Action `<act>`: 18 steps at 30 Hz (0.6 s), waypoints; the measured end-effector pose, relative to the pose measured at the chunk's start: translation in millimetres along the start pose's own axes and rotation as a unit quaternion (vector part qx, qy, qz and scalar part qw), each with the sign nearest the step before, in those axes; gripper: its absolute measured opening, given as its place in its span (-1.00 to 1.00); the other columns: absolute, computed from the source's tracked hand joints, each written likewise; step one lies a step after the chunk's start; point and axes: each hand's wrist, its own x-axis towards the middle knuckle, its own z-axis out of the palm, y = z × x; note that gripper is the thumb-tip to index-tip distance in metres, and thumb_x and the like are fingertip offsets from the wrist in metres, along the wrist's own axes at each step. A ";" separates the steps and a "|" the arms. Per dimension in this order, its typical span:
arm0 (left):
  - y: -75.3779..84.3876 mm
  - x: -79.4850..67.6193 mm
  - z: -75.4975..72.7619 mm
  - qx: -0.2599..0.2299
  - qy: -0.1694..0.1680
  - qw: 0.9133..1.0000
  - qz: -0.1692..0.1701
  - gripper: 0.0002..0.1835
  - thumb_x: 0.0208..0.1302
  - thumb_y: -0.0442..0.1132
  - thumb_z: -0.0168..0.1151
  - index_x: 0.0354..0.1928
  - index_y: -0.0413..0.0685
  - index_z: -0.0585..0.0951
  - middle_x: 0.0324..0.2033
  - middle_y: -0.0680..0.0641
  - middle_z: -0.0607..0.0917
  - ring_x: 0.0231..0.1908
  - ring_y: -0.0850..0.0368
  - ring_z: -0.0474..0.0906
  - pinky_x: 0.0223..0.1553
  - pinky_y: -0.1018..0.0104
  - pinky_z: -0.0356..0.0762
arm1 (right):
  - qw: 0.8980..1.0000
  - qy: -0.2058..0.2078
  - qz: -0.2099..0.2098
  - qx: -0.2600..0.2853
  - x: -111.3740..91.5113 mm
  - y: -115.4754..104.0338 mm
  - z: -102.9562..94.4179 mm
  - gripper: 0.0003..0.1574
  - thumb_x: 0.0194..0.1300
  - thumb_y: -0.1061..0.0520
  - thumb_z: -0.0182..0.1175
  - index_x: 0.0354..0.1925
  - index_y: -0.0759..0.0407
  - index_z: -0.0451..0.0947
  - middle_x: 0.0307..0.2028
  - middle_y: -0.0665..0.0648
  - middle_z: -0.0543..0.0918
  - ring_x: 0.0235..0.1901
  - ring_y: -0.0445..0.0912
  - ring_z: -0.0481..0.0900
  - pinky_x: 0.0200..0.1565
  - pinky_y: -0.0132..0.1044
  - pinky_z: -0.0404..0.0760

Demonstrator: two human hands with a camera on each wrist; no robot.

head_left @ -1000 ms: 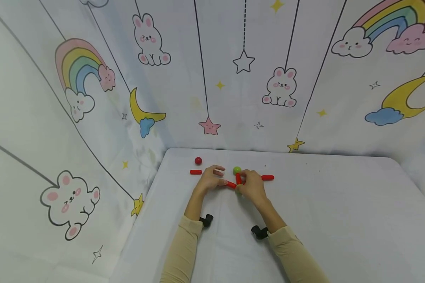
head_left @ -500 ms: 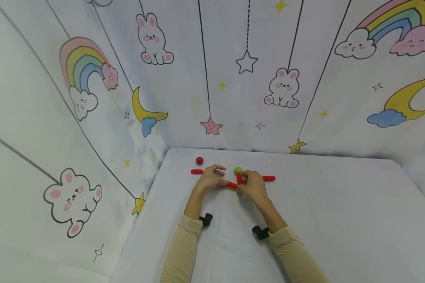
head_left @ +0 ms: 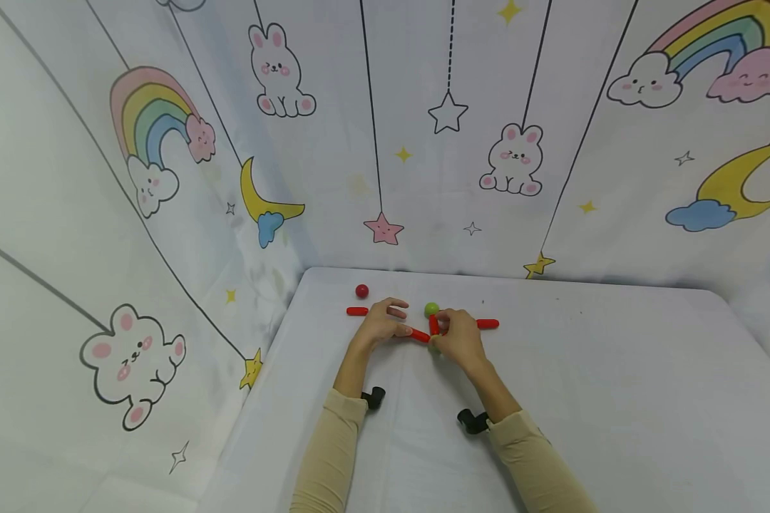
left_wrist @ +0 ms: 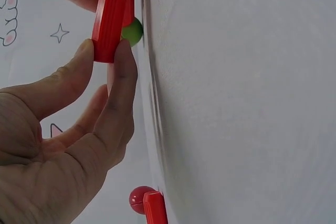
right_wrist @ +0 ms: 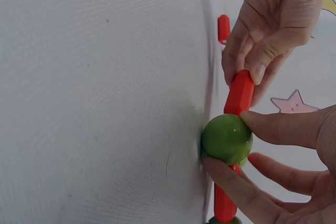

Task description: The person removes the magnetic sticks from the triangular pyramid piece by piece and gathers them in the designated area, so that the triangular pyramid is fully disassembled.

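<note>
My left hand (head_left: 382,324) pinches a red ridged rod (left_wrist: 109,22) between thumb and fingertips. The rod's other end meets a green ball (right_wrist: 227,139), which my right hand (head_left: 460,338) holds between thumb and a finger. A second red rod (head_left: 433,324) runs back from there to another green ball (head_left: 431,309) on the white table. In the head view, my right fingers mostly cover the held ball. Below the held ball in the right wrist view, a red rod (right_wrist: 224,203) shows past my fingers, with a bit of green at its lower end.
A red ball (head_left: 362,291) and a red rod (head_left: 357,311) lie at the back left of the white table (head_left: 616,392). Another red rod (head_left: 488,323) lies just right of my right hand. A cartoon-printed white cloth (head_left: 334,142) rises behind the table.
The head view has shifted slightly. Both hands stay in place and keep their hold on the rod and the ball.
</note>
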 end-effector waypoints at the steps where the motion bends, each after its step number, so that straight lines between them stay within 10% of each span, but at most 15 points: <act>1: 0.1 -0.1 -0.2 0.001 0.000 1.000 0.000 -0.35 0.13 -0.49 0.53 0.30 -0.19 0.58 0.08 -0.30 0.67 -0.20 0.02 0.68 -0.14 0.29 0.70 | 1.000 0.000 0.000 -0.001 -0.1 -0.2 0.2 -0.32 0.09 0.27 0.53 0.20 0.33 0.63 0.01 0.31 0.64 -0.07 0.10 0.58 -0.04 0.00 0.73; 18: -2.6 -4.2 -16.7 -0.005 0.038 0.999 0.012 -0.34 0.10 -0.58 0.48 0.30 -0.24 0.57 0.09 -0.34 0.64 -0.17 -0.03 0.65 -0.17 0.30 0.68 | 1.000 -0.005 -0.006 0.005 1.1 4.9 -3.5 -0.32 0.07 0.30 0.52 0.20 0.35 0.63 -0.01 0.32 0.67 -0.07 0.12 0.62 -0.06 0.00 0.73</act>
